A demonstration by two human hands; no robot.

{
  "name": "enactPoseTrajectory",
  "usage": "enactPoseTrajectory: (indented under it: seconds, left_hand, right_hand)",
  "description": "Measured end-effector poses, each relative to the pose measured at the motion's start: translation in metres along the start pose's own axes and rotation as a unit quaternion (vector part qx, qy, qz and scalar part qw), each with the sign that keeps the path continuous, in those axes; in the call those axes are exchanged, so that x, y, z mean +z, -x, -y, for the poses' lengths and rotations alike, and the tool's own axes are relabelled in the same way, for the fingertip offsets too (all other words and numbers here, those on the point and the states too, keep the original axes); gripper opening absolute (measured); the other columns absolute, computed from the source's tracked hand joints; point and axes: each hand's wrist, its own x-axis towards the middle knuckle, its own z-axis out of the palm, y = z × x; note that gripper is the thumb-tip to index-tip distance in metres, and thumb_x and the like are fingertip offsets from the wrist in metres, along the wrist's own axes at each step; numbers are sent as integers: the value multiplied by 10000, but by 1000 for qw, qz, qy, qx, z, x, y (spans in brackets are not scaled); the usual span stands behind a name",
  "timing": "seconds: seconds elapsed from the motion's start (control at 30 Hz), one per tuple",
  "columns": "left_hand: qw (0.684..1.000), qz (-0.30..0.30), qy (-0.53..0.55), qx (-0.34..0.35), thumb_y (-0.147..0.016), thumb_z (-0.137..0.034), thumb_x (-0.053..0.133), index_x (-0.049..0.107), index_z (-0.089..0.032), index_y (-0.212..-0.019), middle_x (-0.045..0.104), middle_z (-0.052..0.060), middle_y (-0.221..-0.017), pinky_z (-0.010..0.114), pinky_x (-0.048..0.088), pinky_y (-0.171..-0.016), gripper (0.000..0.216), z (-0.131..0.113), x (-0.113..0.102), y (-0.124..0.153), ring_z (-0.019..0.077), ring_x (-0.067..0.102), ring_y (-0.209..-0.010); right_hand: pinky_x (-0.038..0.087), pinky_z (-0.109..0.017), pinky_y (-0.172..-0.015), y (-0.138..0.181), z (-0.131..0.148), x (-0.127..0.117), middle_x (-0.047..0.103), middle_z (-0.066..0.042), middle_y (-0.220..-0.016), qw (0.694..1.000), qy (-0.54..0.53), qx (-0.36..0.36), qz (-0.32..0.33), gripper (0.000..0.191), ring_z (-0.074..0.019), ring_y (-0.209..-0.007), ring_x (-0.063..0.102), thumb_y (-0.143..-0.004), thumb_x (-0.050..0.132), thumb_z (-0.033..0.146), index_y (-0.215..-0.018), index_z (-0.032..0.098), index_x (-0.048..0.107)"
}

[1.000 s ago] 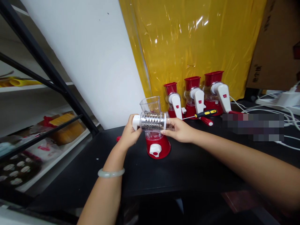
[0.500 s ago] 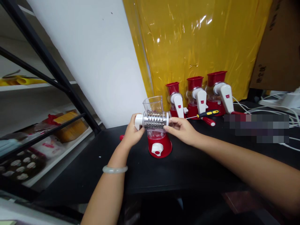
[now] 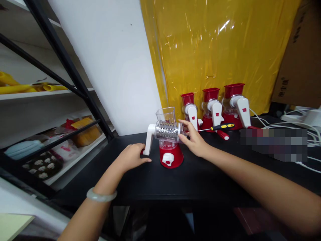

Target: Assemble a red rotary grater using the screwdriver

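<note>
A rotary grater (image 3: 171,156) stands upright on the black table, with a red base, a white knob on its front and a clear hopper. Inside its clear housing lies a perforated metal drum (image 3: 167,131). My left hand (image 3: 130,156) is at the lower end of the white crank handle (image 3: 149,140), fingers around its red grip, most of which is hidden; the thumb sticks out to the right. My right hand (image 3: 194,140) grips the right end of the housing between thumb and fingers. Just behind that hand is a yellow-and-black screwdriver (image 3: 223,127).
Three similar red graters, including the rightmost grater (image 3: 233,105), line the back of the table (image 3: 200,184). White cables (image 3: 296,120) and a blurred-out patch lie at right. A yellow plastic sheet (image 3: 220,43) hangs behind. At left stands a black-framed shelf (image 3: 82,97) with bags.
My left hand has left the white hub and moved down and left to the crank's red grip. The crank now hangs downward in view. My right hand stays at the housing.
</note>
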Motion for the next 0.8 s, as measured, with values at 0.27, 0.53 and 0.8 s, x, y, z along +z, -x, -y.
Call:
enactPoseTrajectory:
  seconds: [0.27, 0.53, 0.8]
  left_hand:
    - [974, 27, -225, -26, -744, -199, 583, 625, -221, -720, 662, 56, -744, 314, 392, -645, 54, -49, -54, 41, 223, 612, -686]
    - [924, -128, -357, -53, -708, -259, 601, 639, -216, -711, 612, 64, -690, 327, 366, -672, 58, -72, -109, -13, 250, 595, -731]
    - [911, -242, -329, -63, -748, -226, 550, 691, -194, -834, 661, 102, -797, 365, 375, -711, 168, -72, -114, -72, 292, 629, -819]
  right_hand:
    - [410, -532, -1115, 1, -10, 5, 429, -171, -1462, 1000, -3, -14, -2, 613, -287, -1339, 462, -948, 528, 492, -1471, 239, 329]
    - [383, -519, -1133, 0, -10, 8, 441, -177, -1434, 1000, 5, -20, -17, 608, -287, -1336, 463, -950, 506, 487, -1463, 220, 319]
    - [332, -518, -1173, 1, -9, 10, 407, -197, -1456, 1000, 2, -28, -12, 611, -281, -1367, 433, -962, 494, 471, -1466, 190, 289]
